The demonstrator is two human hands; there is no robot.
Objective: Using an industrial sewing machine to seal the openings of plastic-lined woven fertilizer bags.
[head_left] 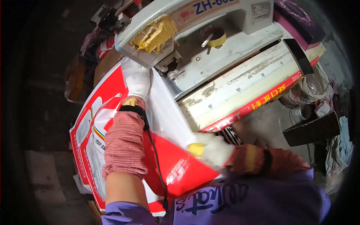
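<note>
A red and white printed bag [176,165] lies across my lap and to the left, its white inner side turned up along the right edge. My left hand [137,80], in a white glove, reaches over the bag to just left of the sewing machine's needle area [170,65]. Its fingers blend into the white material, so their grip is unclear. My right hand [213,150], in a white glove with a yellow fingertip, is closed on the bag's right edge near my body. Pink ribbed sleeve covers with black bands sit on both forearms.
The large grey sewing machine [240,18] carries a yellow cloth pad [155,33] and a tape roll [215,36] on its bed. A worn pale work ledge [240,88] with a red front strip runs to the right. A dark box [313,129] and plastic bags stand farther right.
</note>
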